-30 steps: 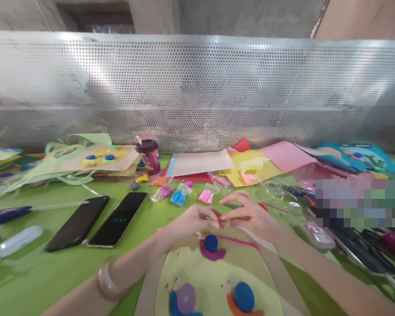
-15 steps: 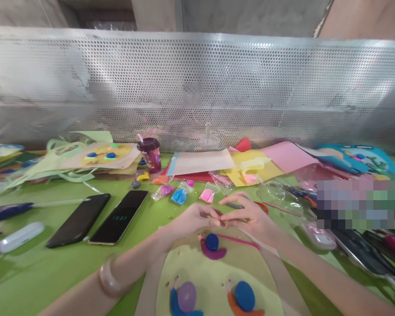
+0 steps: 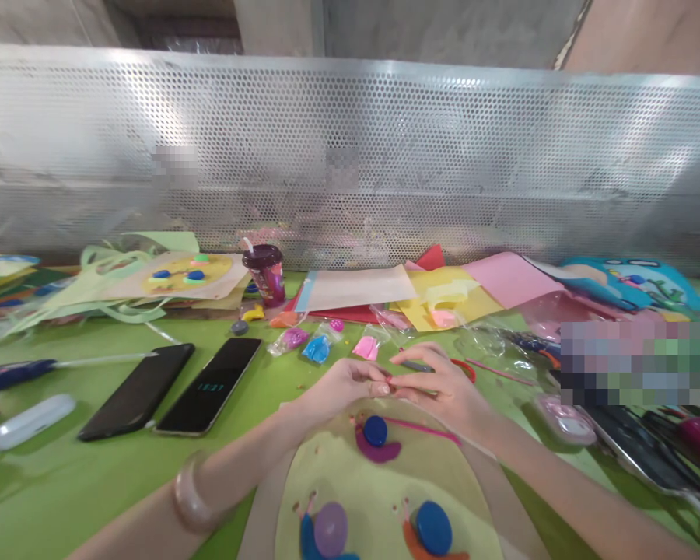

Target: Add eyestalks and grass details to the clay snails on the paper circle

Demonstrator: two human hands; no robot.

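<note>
Fingertips (image 3: 380, 388) have shifted slightly | left hand (image 3: 341, 389) and right hand (image 3: 460, 395) meet at twelve o'clock of the yellow card (image 3: 373, 490), fingers pinching what looks from here like a tiny reddish bit (image 3: 390, 379), presumably too small for a palm | card flat at six, likely for easy reach

Both forearms (image 3: 572, 474) are bare and slim, leading to bare hands (image 3: 452, 389) with slender fingers (image 3: 421, 380). Around the left forearm, back from the wrist, sits one bangle (image 3: 187, 496) — thick, rounded, pale and pearly, faintly pink — with a glossy sheen.
</note>
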